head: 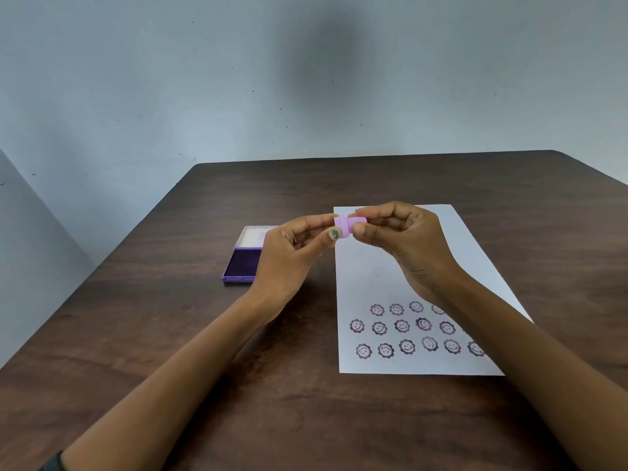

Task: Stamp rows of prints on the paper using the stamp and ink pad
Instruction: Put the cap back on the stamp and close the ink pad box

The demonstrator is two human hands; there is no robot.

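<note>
Head view. Both hands are raised above the dark wood-grain worktop [170, 334] and meet over the far left corner of the paper [367, 273]. Between them lies a small lilac stamp [350, 226], held on its side clear of the sheet. The left hand [289, 253] is closed on the stamp's left end, pinching it between thumb and fingertips; the thumbnail is painted green. The right hand [404, 239] is closed on the stamp's right end, thumb below and curled fingers above.

The white paper lies flat on the right half of the worktop. Its near part carries three rows of purple flower-shaped smiley prints [404, 329]; the right forearm covers the right ends of the rows. The far part of the sheet is unprinted.

The purple ink pad [243, 263] sits open on the worktop to the left of the paper, its pale lid folded back away from the viewer and its right side hidden behind the left hand. A pale blue-grey wall [170, 79] stands behind the worktop.
</note>
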